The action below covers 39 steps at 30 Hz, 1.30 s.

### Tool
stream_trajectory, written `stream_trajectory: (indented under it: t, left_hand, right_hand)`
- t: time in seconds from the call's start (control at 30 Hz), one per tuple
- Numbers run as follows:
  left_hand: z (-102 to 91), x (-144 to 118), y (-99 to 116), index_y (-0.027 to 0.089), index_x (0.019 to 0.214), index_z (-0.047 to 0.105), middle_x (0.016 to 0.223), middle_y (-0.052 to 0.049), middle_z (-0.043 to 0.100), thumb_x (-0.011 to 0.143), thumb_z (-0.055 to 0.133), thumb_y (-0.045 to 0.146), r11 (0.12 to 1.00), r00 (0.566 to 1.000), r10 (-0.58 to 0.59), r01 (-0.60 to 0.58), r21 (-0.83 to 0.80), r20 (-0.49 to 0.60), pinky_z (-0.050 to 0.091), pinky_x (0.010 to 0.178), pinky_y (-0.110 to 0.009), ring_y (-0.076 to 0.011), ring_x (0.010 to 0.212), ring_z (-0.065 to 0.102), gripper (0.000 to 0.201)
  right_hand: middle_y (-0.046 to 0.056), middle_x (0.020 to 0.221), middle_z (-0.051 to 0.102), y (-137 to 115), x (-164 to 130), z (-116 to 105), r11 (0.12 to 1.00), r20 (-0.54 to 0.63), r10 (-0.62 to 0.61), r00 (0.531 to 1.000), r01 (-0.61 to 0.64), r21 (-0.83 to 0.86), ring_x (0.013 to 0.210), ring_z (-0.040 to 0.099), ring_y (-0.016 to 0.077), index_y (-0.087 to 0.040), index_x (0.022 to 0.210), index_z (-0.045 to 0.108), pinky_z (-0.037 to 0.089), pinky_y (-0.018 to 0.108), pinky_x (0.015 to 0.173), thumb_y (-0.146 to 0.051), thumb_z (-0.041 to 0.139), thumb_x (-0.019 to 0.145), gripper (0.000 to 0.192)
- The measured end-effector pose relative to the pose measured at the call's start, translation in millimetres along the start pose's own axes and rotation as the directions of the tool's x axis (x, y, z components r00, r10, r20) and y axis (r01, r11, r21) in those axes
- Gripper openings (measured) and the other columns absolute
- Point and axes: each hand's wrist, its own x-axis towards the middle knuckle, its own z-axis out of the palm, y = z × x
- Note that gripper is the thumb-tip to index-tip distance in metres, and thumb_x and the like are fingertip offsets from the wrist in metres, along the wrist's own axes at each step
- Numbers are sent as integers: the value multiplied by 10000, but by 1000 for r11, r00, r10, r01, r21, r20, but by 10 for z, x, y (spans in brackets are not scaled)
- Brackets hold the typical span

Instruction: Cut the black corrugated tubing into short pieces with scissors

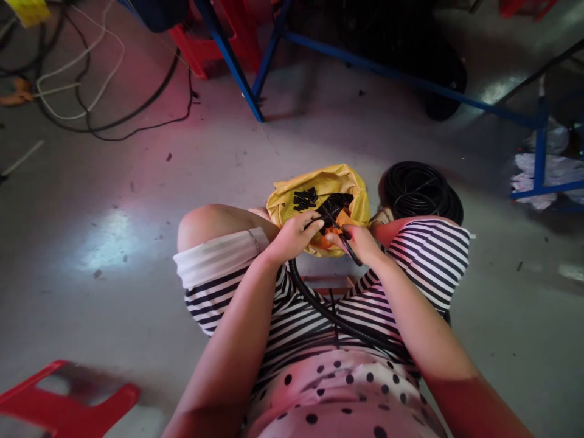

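My left hand (295,233) is closed around a black corrugated tube (314,301), which curves down across my lap to the right. In my right hand (362,242) are scissors with black handles (351,250); their blades point up and left toward the tube end, though the exact contact is hard to make out. Both hands are over the near side of an open yellow bag (337,175). Short black tube pieces (305,198) lie inside it, with something orange (343,218) beside my right fingers.
A coil of black tubing (422,190) lies on the floor by my right knee. Blue table legs (250,97) and a red stool (201,48) stand ahead. Loose cables (109,125) spread at far left, and another red stool (68,401) is at lower left.
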Motion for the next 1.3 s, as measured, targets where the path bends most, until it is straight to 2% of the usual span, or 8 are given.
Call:
stream_trajectory:
  t: [0.4,0.5,0.67,0.73,0.83,1.07,1.2,1.3]
  left_hand:
    - [47,-40,2,215,759,560,565,27,481,897,544,484,970,991,-128,119,-211,-28,456,615,-251,-143,620,524,302]
    - [57,-52,72,211,740,530,554,48,440,876,554,454,960,985,-172,173,-220,24,397,564,-236,-120,563,455,280]
    - [100,-65,135,207,670,440,533,71,358,814,519,308,903,939,-272,325,-280,211,260,451,-220,-77,455,321,193]
    - [128,-62,123,205,652,418,539,62,382,806,508,286,860,916,-297,379,-341,268,251,421,-222,-71,426,322,196]
    - [181,-60,110,192,722,502,633,20,537,851,533,343,767,895,-315,436,-471,315,379,441,-234,-95,455,457,201]
    - [296,-107,194,136,897,646,741,-30,603,898,626,426,374,760,-416,644,-667,500,578,659,-310,-135,629,585,291]
    - [327,-132,214,131,897,654,737,-21,587,843,730,458,338,801,-375,588,-735,467,554,624,-273,-124,639,576,340]
    - [358,-127,217,138,821,603,657,24,500,788,789,469,368,846,-358,516,-773,394,424,488,-196,-75,534,474,381]
  right_hand:
    - [3,562,491,94,52,22,1000,-56,16,998,-15,8,585,478,165,-213,578,541,307,293,566,-730,742,705,569]
    - [-6,544,518,77,52,26,976,-58,38,998,-25,217,560,509,161,-216,598,525,341,283,545,-706,752,704,551]
    - [-10,633,611,-15,71,54,795,-61,38,997,7,606,590,575,157,-200,739,622,437,278,576,-571,801,678,417]
    - [-19,653,613,-44,84,65,753,-77,36,996,24,658,599,564,146,-195,776,646,438,273,582,-483,831,637,369]
    - [-27,659,604,-54,95,58,730,-153,51,987,68,680,605,548,137,-193,779,655,434,271,591,-401,824,621,311]
    - [-23,655,625,-44,92,-65,649,-334,136,933,171,741,609,581,147,-196,798,641,471,291,626,-344,787,634,264]
    - [-28,627,610,-64,94,-77,630,-358,179,916,172,757,598,581,150,-196,807,631,477,302,635,-350,792,635,281]
    - [-18,688,623,-62,101,-61,638,-352,177,919,165,752,629,584,152,-196,825,633,478,306,651,-382,810,632,321]
